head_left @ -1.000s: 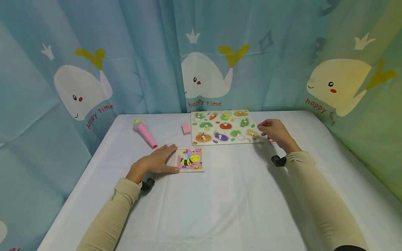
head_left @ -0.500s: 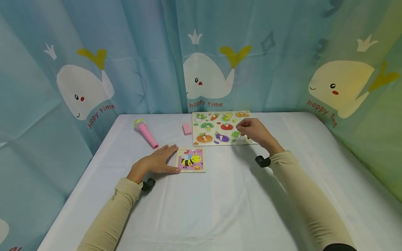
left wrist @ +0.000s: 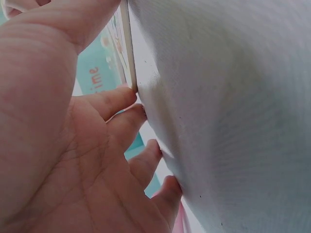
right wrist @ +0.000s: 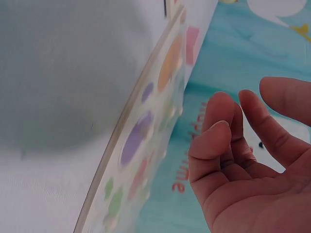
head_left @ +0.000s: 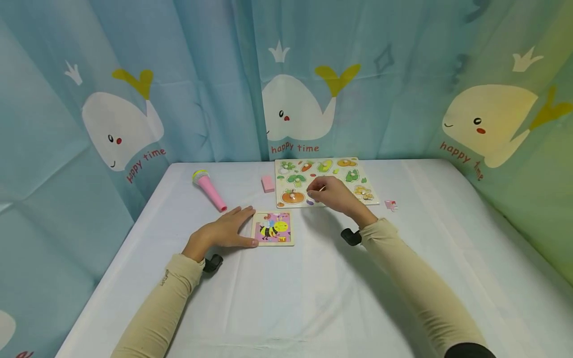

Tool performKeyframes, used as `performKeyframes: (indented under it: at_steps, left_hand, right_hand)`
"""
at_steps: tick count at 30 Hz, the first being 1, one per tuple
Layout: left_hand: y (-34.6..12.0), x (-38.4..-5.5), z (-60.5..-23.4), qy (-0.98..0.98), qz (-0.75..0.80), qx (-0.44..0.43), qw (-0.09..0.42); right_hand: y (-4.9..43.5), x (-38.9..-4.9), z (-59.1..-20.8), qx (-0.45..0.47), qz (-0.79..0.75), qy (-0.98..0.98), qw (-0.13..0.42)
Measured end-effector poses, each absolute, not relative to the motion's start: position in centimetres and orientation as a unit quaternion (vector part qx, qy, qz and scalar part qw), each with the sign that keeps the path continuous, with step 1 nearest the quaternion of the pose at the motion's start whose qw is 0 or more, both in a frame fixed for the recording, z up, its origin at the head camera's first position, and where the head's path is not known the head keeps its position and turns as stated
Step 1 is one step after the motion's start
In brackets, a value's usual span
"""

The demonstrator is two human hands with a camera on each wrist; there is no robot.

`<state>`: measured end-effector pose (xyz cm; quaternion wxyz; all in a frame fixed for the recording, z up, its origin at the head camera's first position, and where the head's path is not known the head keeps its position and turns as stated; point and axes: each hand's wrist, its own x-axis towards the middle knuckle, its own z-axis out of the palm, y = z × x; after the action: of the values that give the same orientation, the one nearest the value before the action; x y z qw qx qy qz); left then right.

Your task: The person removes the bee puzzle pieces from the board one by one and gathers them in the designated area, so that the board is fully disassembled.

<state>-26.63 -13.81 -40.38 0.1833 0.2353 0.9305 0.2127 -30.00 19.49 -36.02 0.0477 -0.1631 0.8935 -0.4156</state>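
A small square wooden bee puzzle (head_left: pixel 274 229) lies flat on the white-covered table. My left hand (head_left: pixel 225 229) rests at its left side, fingers spread; the thumb and index finger touch its edge. In the left wrist view, the left hand's fingertips (left wrist: pixel 139 116) meet the cloth beside the puzzle's wooden edge. My right hand (head_left: pixel 336 196) hovers over the vegetable peg puzzle (head_left: pixel 282 184), hiding part of its middle. The right wrist view shows the right hand's fingers (right wrist: pixel 211 141) loosely bent, thumb apart from the index finger, nothing between them.
A pink toy microphone (head_left: pixel 211 190) lies to the left, beyond the left hand. A pink block (head_left: pixel 267 184) sits beside the peg puzzle's left edge. Right of that puzzle is a small pink piece (head_left: pixel 391 205). Blue whale-print curtains (head_left: pixel 215 99) hang behind and at the sides.
My right hand has moved left from the peg puzzle's right end to over its middle, uncovering the small pink piece. The left hand stays at the bee puzzle.
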Motion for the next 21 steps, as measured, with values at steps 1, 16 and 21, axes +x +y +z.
performKeyframes:
  at_steps: [1, 16, 21]
  left_hand:
    - [-13.8, -26.6, -40.4, 0.931, 0.212, 0.236, 0.183]
    - [-13.8, -26.5, -40.2, 0.933, 0.201, 0.236, 0.184]
    - [-13.8, -26.5, -40.2, 0.932, 0.199, 0.238, 0.185]
  right_hand:
    - [19.1, -30.0, -36.0, -0.168, -0.414, 0.893, 0.049]
    - [13.8, -29.6, -37.2, -0.222, -0.436, 0.865, 0.108]
    - [12.5, -29.7, -38.3, -0.230, -0.430, 0.864, 0.126]
